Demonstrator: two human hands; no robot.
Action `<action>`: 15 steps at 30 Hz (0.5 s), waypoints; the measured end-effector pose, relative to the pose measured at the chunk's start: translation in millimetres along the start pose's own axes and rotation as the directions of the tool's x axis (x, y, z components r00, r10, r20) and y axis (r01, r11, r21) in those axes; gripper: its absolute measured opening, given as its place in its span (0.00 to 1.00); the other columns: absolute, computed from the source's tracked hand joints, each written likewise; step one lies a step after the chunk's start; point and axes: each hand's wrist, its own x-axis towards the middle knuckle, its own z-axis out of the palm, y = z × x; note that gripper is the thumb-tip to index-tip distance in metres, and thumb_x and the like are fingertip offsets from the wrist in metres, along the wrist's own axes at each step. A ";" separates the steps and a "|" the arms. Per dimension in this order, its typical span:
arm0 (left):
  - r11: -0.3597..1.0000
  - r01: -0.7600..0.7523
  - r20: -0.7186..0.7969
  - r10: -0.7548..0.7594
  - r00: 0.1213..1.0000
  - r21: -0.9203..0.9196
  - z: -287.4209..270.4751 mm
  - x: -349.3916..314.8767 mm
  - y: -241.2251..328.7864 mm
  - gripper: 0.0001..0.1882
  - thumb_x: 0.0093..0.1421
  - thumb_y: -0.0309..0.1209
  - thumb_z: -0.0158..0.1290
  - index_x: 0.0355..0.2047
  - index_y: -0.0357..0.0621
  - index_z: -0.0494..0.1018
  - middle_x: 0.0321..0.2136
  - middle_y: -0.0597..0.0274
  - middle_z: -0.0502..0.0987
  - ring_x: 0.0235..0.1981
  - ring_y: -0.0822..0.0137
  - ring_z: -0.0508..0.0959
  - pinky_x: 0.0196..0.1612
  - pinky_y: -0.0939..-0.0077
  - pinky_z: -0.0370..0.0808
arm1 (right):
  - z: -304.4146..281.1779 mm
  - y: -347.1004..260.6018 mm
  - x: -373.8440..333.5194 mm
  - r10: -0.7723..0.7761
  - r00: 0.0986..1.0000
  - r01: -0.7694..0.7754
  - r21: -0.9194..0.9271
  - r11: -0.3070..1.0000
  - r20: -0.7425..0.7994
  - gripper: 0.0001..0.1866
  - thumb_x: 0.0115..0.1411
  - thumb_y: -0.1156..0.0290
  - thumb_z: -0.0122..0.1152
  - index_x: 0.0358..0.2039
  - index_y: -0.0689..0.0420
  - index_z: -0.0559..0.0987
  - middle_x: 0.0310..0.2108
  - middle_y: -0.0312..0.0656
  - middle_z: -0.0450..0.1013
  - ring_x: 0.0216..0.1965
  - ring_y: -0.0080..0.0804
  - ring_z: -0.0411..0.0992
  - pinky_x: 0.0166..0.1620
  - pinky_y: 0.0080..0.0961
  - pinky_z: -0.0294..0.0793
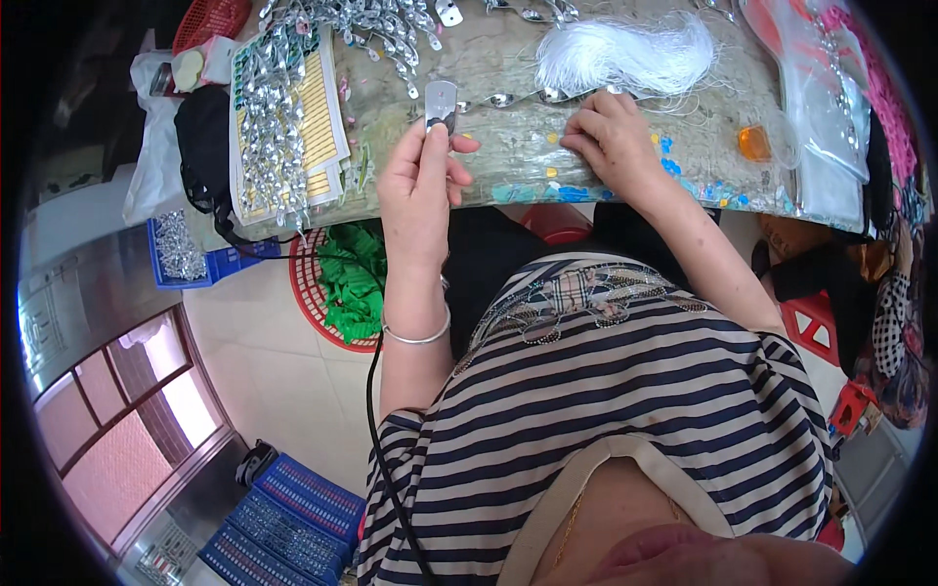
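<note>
My left hand [418,181] pinches a flat silver piece [441,101] with a rounded end, thumb on top and fingertips behind. A dark spot shows on it near the thumb. A strand of twisted shiny silver pieces [501,100] runs across the table from beside that hand to my right hand [618,146]. The right fingers are curled down at the strand, near the table top; whatever lies between their tips is hidden. Just beyond the right hand lies a thick bundle of white thread [625,57], its loose ends spreading over the table.
More silver strands [278,127] hang over yellow patterned sheets [318,117] at the left. An amber block [753,144] and clear plastic bags [831,127] lie at the right. Below the table edge stand a red basket of green material [347,283] and a blue tray [181,249].
</note>
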 end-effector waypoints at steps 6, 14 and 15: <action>1.000 0.024 0.042 -0.023 0.999 -0.002 -1.9 -3.9 -2.2 0.11 0.64 0.33 0.44 0.38 0.41 0.73 0.27 0.66 0.77 0.19 0.84 0.67 0.19 0.92 0.62 | -28.3 -8.0 8.5 0.049 0.999 -0.048 0.164 0.985 0.000 0.05 0.56 0.70 0.56 0.29 0.58 0.73 0.36 0.39 0.70 0.42 0.34 0.66 0.48 0.28 0.64; 0.998 0.048 0.127 -0.042 0.991 -0.044 6.3 -0.1 8.3 0.12 0.64 0.35 0.44 0.40 0.40 0.73 0.27 0.66 0.76 0.18 0.86 0.66 0.19 0.93 0.61 | -98.7 -25.4 39.0 0.251 0.961 -0.244 0.774 0.585 0.113 0.06 0.65 0.68 0.45 0.34 0.56 0.68 0.24 0.32 0.67 0.27 0.18 0.65 0.41 0.18 0.67; 0.999 0.033 0.121 -0.028 0.992 -0.038 7.4 -0.4 10.7 0.13 0.64 0.35 0.44 0.41 0.40 0.73 0.27 0.67 0.76 0.18 0.86 0.65 0.18 0.93 0.60 | -103.0 -28.7 43.5 0.283 0.954 -0.247 0.800 0.546 0.101 0.06 0.66 0.68 0.45 0.34 0.56 0.68 0.23 0.31 0.65 0.26 0.17 0.63 0.37 0.15 0.66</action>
